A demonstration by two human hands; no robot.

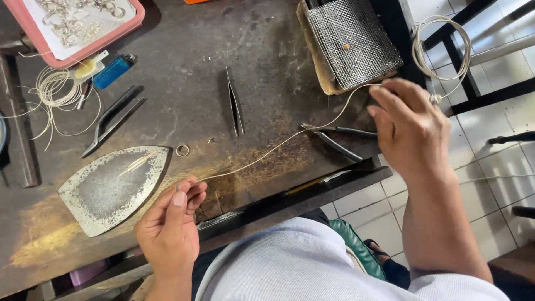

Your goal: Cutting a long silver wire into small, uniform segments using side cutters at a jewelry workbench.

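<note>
Scarring worn workbench (223,72) — tiled floor (501,161)

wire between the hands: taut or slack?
Nearly taut. The wire runs in a shallow curve from left hand to right hand.

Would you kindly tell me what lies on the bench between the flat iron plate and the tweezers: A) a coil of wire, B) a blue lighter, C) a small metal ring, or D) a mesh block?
C: a small metal ring lies on the bench just right of the flat iron plate, left of the tweezers.
</note>
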